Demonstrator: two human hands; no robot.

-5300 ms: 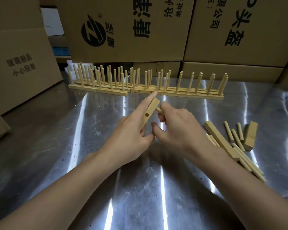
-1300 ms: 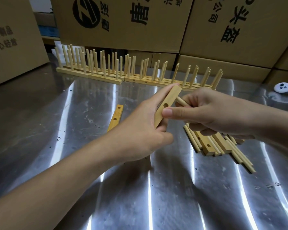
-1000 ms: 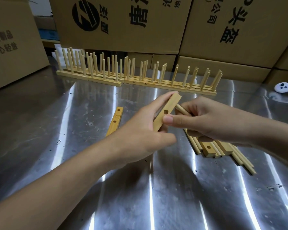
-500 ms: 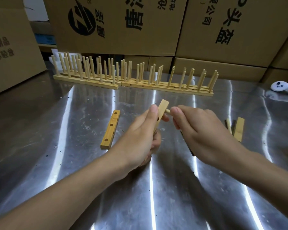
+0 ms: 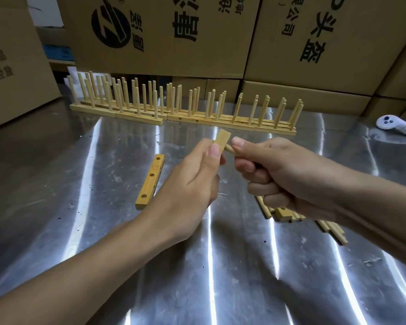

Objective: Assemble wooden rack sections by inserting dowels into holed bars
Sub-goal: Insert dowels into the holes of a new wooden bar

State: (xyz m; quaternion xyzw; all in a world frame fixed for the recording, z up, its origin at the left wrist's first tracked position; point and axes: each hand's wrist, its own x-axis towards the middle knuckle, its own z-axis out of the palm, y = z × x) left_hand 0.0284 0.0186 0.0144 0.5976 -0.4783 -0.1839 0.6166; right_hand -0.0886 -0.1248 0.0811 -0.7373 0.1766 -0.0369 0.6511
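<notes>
The holed bar (image 5: 222, 139) is up above the middle of the steel table (image 5: 56, 184), pinched between thumb and fingers of the left hand (image 5: 188, 184) — most of it is hidden behind that hand. The right hand (image 5: 279, 174) is fisted round a dowel (image 5: 229, 148), whose tip meets the bar's side. To their left lies a loose three-holed bar (image 5: 150, 181), and under the right wrist a heap of spare dowels and bars (image 5: 284, 214). Finished rack sections (image 5: 185, 113) line the back before cardboard boxes (image 5: 174, 31) — a white controller (image 5: 394, 124) sits far right.
</notes>
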